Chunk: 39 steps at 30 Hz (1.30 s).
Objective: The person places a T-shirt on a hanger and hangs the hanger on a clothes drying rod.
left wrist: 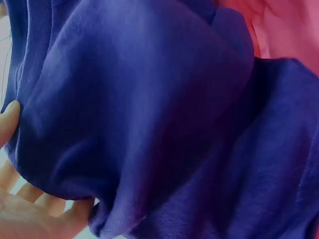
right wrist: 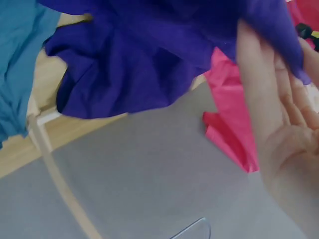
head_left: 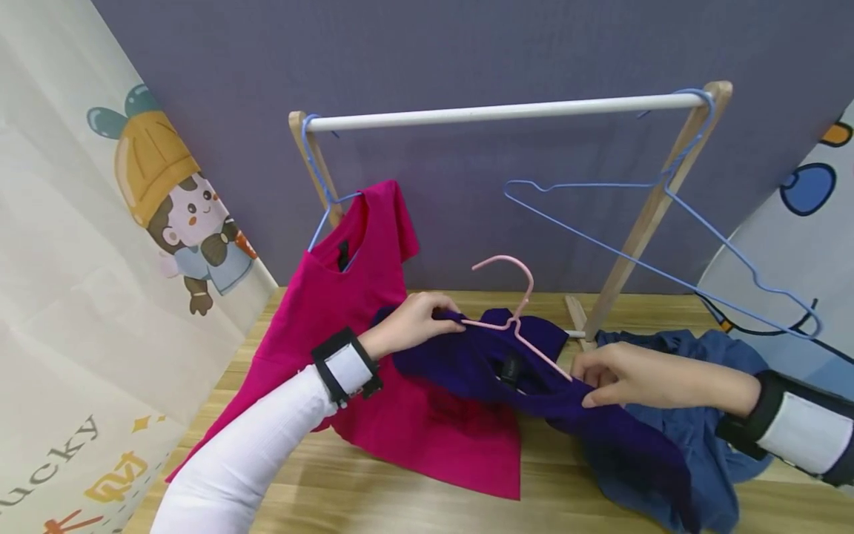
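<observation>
A dark purple shirt [head_left: 460,363] hangs on a pink hanger [head_left: 522,297] whose hook points up. My left hand [head_left: 416,322] pinches the shirt's shoulder at the hanger's left end. On the other side my right hand [head_left: 617,374] grips the fabric near the hanger's right end, thumb in front. A black label [head_left: 511,369] shows inside the neckline. In the left wrist view, purple cloth [left wrist: 134,99] fills most of the picture, with thumb and fingers at its edge. The right wrist view has the purple fabric [right wrist: 129,64] draped from the right hand [right wrist: 284,99].
A rack with a white rail [head_left: 494,113] stands behind. At its left end a magenta shirt [head_left: 320,297] hangs on a blue hanger [head_left: 320,170]; a bare blue hanger [head_left: 674,185] hangs at the right end. Blue clothing [head_left: 667,445] lies on the wooden table [head_left: 373,482] at right.
</observation>
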Each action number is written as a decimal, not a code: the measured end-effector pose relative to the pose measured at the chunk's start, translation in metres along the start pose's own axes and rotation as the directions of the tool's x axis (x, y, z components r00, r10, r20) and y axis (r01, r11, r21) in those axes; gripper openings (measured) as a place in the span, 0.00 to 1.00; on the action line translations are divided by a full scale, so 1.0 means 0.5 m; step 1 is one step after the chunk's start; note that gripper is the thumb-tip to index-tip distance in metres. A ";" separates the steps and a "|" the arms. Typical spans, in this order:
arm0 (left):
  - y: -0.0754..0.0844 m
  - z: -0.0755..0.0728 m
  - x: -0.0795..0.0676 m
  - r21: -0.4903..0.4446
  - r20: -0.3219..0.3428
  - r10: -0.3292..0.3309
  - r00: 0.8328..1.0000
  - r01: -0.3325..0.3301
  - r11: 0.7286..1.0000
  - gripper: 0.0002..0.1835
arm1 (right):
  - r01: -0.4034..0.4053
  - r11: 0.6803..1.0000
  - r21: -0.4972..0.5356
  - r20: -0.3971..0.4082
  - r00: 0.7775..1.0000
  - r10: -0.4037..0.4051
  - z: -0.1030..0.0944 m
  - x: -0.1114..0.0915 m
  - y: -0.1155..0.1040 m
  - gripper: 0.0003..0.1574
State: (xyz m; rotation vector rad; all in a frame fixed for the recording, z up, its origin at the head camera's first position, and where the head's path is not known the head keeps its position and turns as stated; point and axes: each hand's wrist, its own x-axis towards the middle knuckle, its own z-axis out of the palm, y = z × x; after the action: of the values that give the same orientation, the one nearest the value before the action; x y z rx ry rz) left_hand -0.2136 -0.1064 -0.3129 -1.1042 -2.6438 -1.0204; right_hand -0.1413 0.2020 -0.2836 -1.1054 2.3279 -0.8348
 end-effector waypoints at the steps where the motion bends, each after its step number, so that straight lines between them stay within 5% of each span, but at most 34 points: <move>1: 0.000 -0.001 0.001 -0.001 -0.016 0.006 1.000 -0.006 1.000 0.07 | 0.006 0.999 0.032 0.016 1.000 -0.006 0.003 0.000 -0.004 0.08; 14: -0.007 -0.014 0.015 0.010 -0.192 0.034 0.981 -0.033 0.999 0.07 | -0.005 0.906 0.424 0.191 0.978 -0.084 0.040 0.030 -0.045 0.13; 30: -0.003 -0.042 0.020 0.001 -0.306 -0.002 0.952 0.002 1.000 0.13 | 0.155 0.813 0.562 0.043 0.976 -0.216 0.071 0.059 -0.072 0.09; 39: 0.002 -0.058 0.007 -0.067 -0.451 -0.041 0.892 0.012 0.998 0.24 | 0.103 0.822 0.560 0.004 0.992 -0.127 0.050 0.077 -0.104 0.14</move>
State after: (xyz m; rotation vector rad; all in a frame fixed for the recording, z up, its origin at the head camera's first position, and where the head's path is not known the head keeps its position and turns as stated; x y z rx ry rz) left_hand -0.2200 -0.1218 -0.2887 -0.7251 -2.2692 -1.2018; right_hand -0.1210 0.1369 -0.2710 -0.9833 1.7987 -1.4118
